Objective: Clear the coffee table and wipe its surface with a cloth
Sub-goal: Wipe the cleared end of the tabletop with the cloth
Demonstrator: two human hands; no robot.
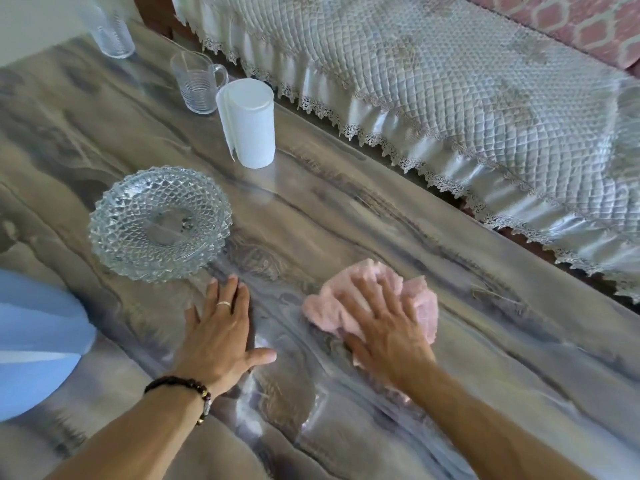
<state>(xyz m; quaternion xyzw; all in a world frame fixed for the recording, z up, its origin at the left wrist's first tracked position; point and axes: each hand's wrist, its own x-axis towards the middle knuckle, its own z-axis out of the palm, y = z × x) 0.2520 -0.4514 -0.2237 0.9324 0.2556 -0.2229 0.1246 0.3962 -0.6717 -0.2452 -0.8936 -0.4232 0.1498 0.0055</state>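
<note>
Your right hand (384,327) lies palm down on the crumpled pink terry cloth (420,306), fingers spread and straight, pressing it flat against the glossy grey-brown wood-grain desk (346,209). The cloth sits on the near right part of the desk, bunched under and ahead of your fingers, with a small corner showing beside your wrist.

Your left hand (221,334) rests flat on the bare desk just left of the cloth, fingers together and straight, thumb out to the side; it holds nothing. A thin ring (223,303) shows on one finger and a dark beaded bracelet (183,388) circles the wrist.

Just beyond your left fingertips, close but apart from them, stands the clear cut-glass dish with a toothed rim (159,223). Farther back, near the desk's far edge, the white roll of paper towel (247,123) stands upright with a loose sheet hanging down its left side. Just behind it is the clear ribbed glass mug with a handle (195,83), and farther still, at the far left, a second clear ribbed glass (112,36), partly blurred.

Alongside the desk's far edge runs the sofa with a quilted silvery cover with lace trim (450,98). A pale blue rounded shape (34,341) fills the left margin; what it is cannot be told.
</note>
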